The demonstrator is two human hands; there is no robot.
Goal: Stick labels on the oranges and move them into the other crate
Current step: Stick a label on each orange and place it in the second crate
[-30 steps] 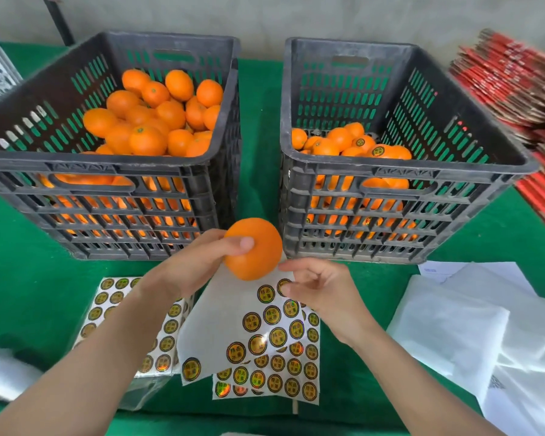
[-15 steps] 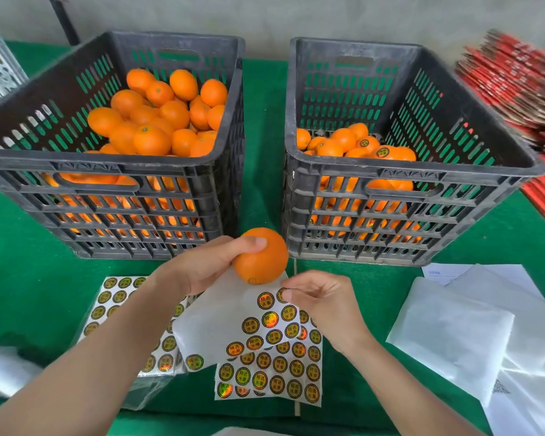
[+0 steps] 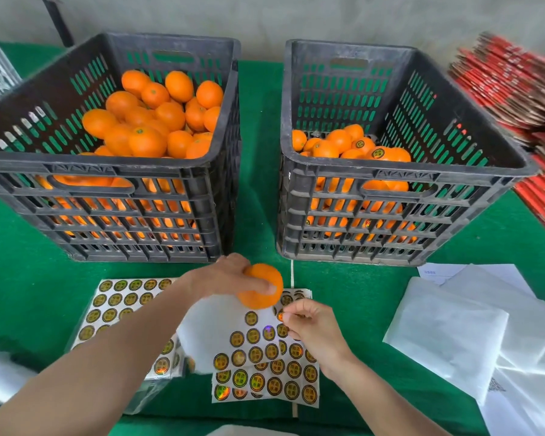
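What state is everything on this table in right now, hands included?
Left hand, grips the orange above the sticker sheet.
Orange, held, no label visible on it.
Right hand, pinches a label on the sticker sheet.
Sticker sheet, partly used, top area bare.
Left crate, piled with unlabelled oranges.
Right crate, partly filled, some oranges labelled.

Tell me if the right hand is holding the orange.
No: the left hand grips the orange, while the right hand pinches at the label sheet.
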